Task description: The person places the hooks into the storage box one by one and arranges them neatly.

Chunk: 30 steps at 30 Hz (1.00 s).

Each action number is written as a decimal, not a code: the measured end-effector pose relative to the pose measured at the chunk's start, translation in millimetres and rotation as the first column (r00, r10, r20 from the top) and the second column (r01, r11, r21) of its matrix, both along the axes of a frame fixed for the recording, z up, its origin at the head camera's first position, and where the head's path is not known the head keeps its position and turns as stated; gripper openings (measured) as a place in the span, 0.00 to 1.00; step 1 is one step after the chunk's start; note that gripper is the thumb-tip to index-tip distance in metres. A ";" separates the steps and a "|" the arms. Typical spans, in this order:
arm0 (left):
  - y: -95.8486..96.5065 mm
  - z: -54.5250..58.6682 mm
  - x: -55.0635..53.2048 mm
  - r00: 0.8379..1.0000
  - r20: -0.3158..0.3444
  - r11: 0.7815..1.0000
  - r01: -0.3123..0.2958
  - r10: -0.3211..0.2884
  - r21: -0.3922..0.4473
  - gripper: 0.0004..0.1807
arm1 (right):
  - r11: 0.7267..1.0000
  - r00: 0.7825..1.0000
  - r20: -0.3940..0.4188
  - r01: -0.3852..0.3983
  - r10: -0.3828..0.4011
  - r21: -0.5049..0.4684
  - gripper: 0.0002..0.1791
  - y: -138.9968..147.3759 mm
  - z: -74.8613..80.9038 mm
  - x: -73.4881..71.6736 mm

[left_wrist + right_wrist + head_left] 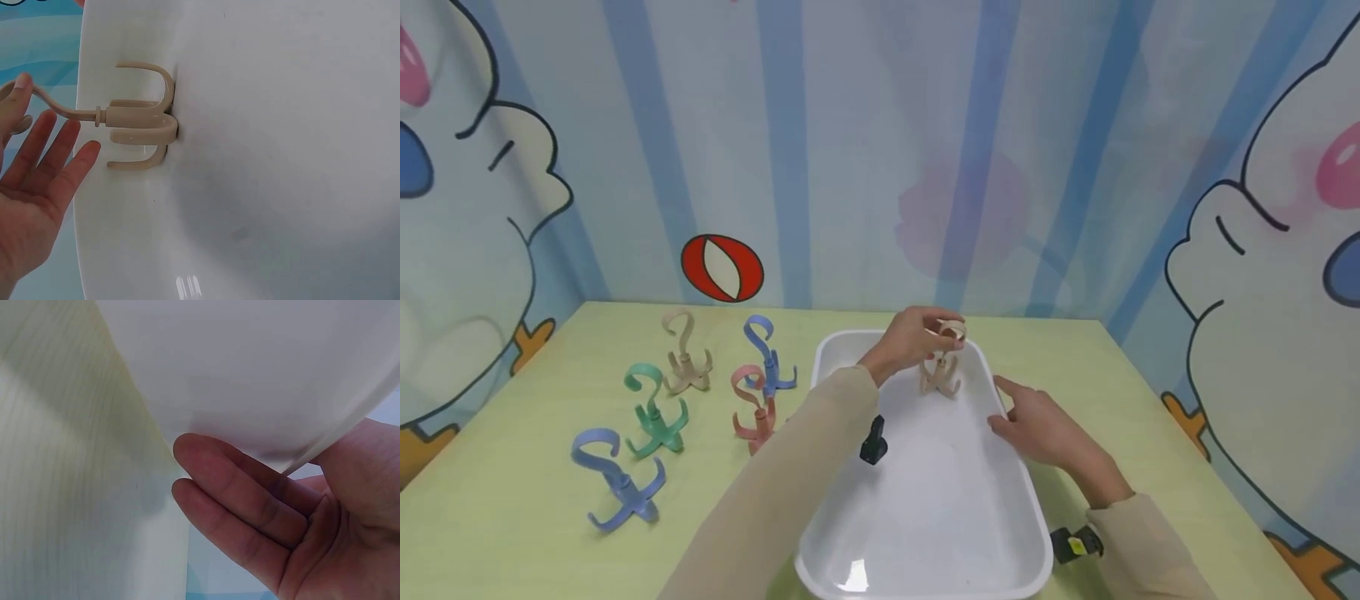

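My left hand (913, 337) is at the far end of the white tray (925, 500). It pinches the curved top of a beige four-pronged hanging hook (940, 379) between thumb and finger, its other fingers spread loosely. In the left wrist view the hook's prongs (140, 135) are at the tray's end wall, inside the rim. At the tray's right side, my right hand (1045, 425) holds the rim, thumb over the edge. The right wrist view has its fingers (212, 469) along the outer wall.
Left of the tray, several similar hooks stand on the pale green table (535, 500): beige (685, 371), green (657, 429), pink (762, 425), and two blue, one far (771, 371) and one near (625, 492). A striped blue backdrop (865, 167) rises behind the table.
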<state>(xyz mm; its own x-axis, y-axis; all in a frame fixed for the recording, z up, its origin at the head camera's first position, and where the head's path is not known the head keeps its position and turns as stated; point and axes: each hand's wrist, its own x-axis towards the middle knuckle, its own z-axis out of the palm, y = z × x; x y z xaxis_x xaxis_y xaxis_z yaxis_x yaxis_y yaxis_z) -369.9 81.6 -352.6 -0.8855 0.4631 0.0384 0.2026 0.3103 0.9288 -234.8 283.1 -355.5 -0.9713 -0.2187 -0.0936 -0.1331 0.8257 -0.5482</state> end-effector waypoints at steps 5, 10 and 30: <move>-12.1 2.0 1.4 1.000 -0.001 1.000 -0.013 0.013 -0.015 0.27 | 1.000 1.000 -0.001 -0.007 0.007 0.008 0.38 -2.8 -1.7 -0.8; -24.8 5.1 2.8 1.000 -0.006 1.000 -0.013 0.013 -0.011 0.29 | 1.000 1.000 -0.020 -0.012 0.012 0.016 0.38 -4.4 -4.3 -0.4; -63.2 33.8 20.8 0.998 -0.038 0.997 -0.047 0.049 0.069 0.27 | 1.000 0.999 -0.042 -0.009 0.010 0.022 0.39 -2.4 -3.4 -0.6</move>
<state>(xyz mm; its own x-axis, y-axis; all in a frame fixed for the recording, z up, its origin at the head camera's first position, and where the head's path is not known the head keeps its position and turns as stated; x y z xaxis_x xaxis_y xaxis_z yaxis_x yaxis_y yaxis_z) -349.1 18.3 -318.8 -0.9037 0.4154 0.1037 0.2258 0.2568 0.9397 -235.5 280.7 -358.8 -0.9723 -0.2268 -0.0571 -0.1642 0.8358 -0.5240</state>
